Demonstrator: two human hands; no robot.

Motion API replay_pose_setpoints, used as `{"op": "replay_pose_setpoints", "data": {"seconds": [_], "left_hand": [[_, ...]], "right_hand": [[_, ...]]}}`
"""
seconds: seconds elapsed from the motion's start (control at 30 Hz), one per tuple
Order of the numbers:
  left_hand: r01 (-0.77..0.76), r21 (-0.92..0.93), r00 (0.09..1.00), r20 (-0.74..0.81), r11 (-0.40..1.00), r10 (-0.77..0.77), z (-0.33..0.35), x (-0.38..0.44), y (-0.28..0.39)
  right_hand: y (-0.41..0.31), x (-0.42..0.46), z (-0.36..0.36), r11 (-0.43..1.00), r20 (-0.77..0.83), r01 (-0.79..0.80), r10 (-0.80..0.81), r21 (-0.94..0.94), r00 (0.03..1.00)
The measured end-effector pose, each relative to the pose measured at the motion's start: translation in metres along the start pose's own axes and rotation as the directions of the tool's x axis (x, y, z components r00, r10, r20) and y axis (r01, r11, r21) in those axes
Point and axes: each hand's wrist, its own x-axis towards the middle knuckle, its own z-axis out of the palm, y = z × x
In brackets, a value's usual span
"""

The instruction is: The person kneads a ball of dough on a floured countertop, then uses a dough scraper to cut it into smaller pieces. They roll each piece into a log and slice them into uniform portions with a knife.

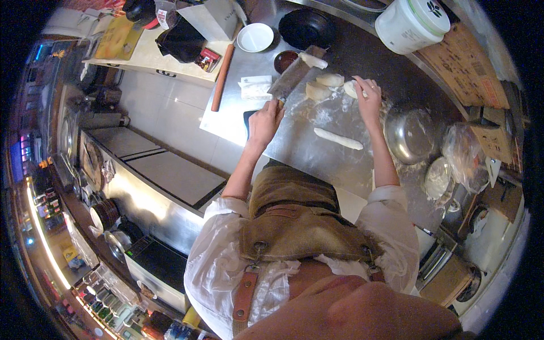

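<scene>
My left hand (266,121) grips the handle of a broad-bladed knife (293,76), whose flat blade points away to the upper right. Across the blade's far end lies a short white dough roll (314,60). The fingers of my right hand (369,95) are at a round dough piece (351,89); whether they pinch it or only touch it is hard to see. Just left of it, two folded dough pieces (330,80) (318,90) rest on the floured steel counter (293,140). Nearer to me lies a long thin dough strip (338,139).
An upturned steel bowl (410,136) and a plastic bag (465,157) are on the right. A black pan (307,29), a white bowl (255,37) and a brown bowl (285,62) stand at the back. A rolling pin (223,78) lies along the left edge, near a white packet (256,87).
</scene>
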Motion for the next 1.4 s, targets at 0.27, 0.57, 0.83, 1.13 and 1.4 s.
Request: {"op": "replay_pose_setpoints", "data": {"seconds": [0.27, 0.57, 0.83, 1.13, 1.4], "left_hand": [[-0.199, 0.161, 0.977, -0.045, 0.967, 0.209, 0.02, -0.005, -0.014], [-0.246, 0.204, 0.964, -0.047, 0.947, 0.261, 0.017, 0.002, -0.01], [-0.25, 0.211, 0.96, -0.075, 0.945, 0.271, 0.025, 0.007, -0.007], [-0.273, 0.193, 0.956, -0.056, 0.943, 0.288, 0.023, 0.008, -0.002], [-0.263, 0.242, 0.963, 0.001, 0.934, 0.271, 0.02, -0.002, -0.005]], "right_hand": [[-0.041, -0.022, 0.015, 0.914, 0.18, 0.236, -0.185, -0.33, 0.966], [-0.018, -0.026, 0.015, 0.9, 0.04, 0.072, -0.061, -0.429, 0.997], [-0.042, -0.058, 0.048, 0.964, 0.046, 0.091, -0.082, -0.25, 0.996], [-0.031, -0.057, 0.046, 0.933, -0.066, -0.028, 0.005, -0.36, 0.998], [-0.007, -0.056, 0.033, 0.877, -0.109, -0.205, 0.175, -0.435, 0.978]]}}
